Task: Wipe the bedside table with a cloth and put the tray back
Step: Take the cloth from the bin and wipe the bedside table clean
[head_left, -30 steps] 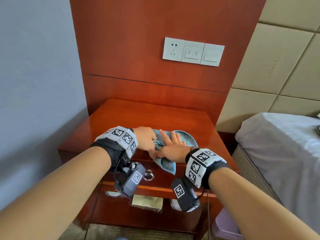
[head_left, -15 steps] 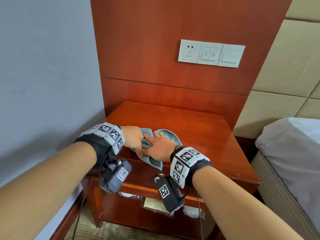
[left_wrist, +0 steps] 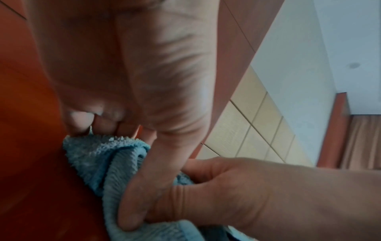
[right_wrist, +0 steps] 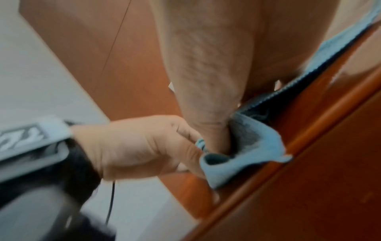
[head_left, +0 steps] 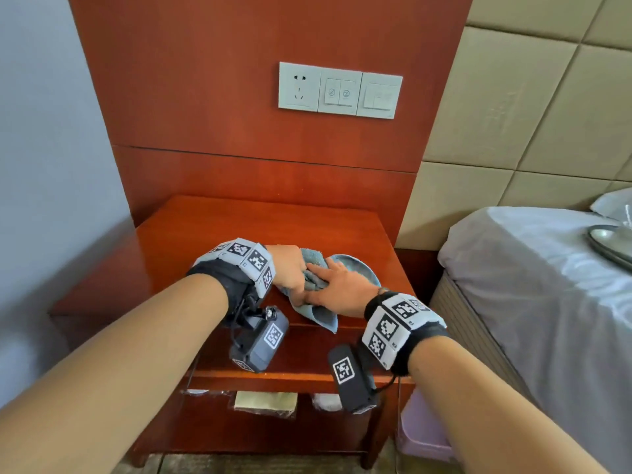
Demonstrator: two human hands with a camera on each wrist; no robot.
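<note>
A blue cloth (head_left: 355,268) lies bunched near the front edge of the red wooden bedside table (head_left: 239,234), one corner hanging over the edge. My left hand (head_left: 290,268) grips the cloth's (left_wrist: 98,163) left fold with curled fingers. Coming from the right, my right hand (head_left: 338,285) lies over the cloth (right_wrist: 251,143), fingers reaching toward the left hand and thumb (left_wrist: 134,208) pinching the fabric. The two hands touch. A grey metal tray (head_left: 605,244) rests on the bed at the far right, cut off by the frame.
The bed (head_left: 530,285) stands close on the right and a grey wall on the left. A socket and switch panel (head_left: 340,90) sits on the wood panel behind. Wrapped items (head_left: 266,403) lie on the table's lower shelf. A lavender bin (head_left: 424,436) stands by the table's right leg.
Both hands slid the cloth left along the table's front edge, then back to the right. My right fingers, spread flat a second ago, have drawn together on the cloth.
</note>
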